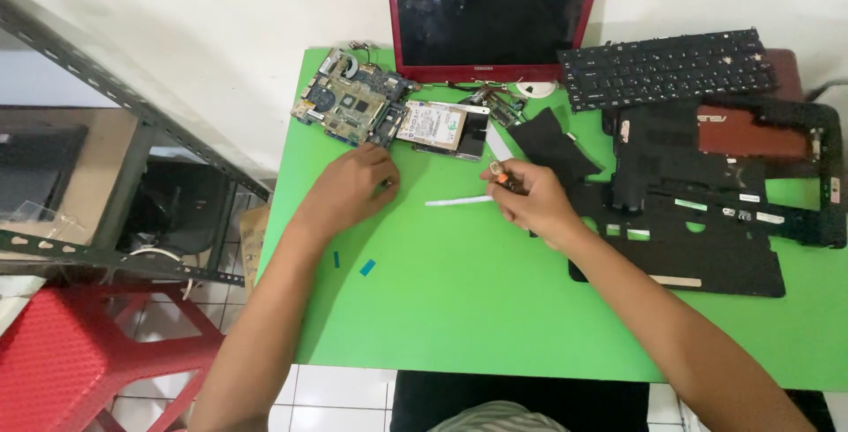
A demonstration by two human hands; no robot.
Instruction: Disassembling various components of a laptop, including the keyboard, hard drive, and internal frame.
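Note:
My left hand [353, 186] rests on the green table [459, 308], fingers curled, just below a green circuit board [349, 101] and a silver hard drive [433, 125]. Whether it pinches something small I cannot tell. My right hand [530, 198] is closed on a small tool with an orange part [500, 176], beside a white ribbon strip [458, 200] lying flat. A black sheet [548, 145] lies just behind that hand.
A red laptop screen [490, 12] stands at the table's back edge. A loose black keyboard [662, 68] and black laptop casing parts [698, 220] lie to the right. Two small blue bits [367, 267] lie near the left forearm. A metal rack [115, 132] and red stool [62, 361] stand at left.

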